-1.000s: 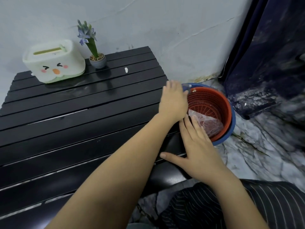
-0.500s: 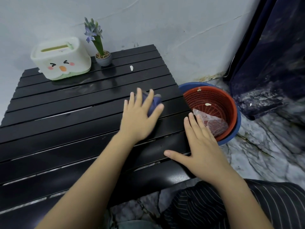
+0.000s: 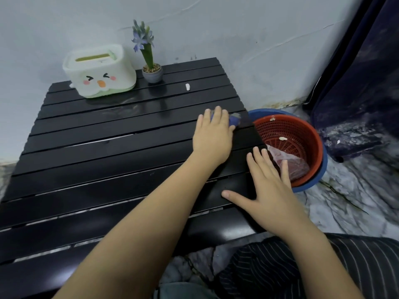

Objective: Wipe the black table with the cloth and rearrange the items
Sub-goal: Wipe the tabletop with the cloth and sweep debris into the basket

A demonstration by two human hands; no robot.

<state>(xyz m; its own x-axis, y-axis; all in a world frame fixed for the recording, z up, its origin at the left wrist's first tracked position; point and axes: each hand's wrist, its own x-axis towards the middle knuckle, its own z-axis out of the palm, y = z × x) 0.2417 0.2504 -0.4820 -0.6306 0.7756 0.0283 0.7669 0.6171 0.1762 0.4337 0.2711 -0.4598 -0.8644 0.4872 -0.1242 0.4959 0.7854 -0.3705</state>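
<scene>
**Head view: cloth pinned at the table's right edge**

Left hand (image 3: 212, 134) lies flat, fingers straight, pressing the blue cloth (image 3: 234, 120) onto the black table (image 3: 103, 160) near its right edge. Right hand (image 3: 267, 188) is spread flat on the table's right edge, thumb out. Just beside it, a red basket (image 3: 306, 134) sits inside a blue basin (image 3: 262, 112). Far back stand the tissue box (image 3: 99, 71) and potted flower (image 3: 151, 61), a white scrap (image 3: 187, 86) nearby.

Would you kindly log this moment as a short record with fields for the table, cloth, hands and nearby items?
table: black slatted table
cloth: blue cloth, near the table's right edge
left hand: left hand presses flat on the cloth
right hand: right hand rests flat on the table's right edge
on table: tissue box, potted flower, white scrap
beside table: red basket inside blue basin
</scene>
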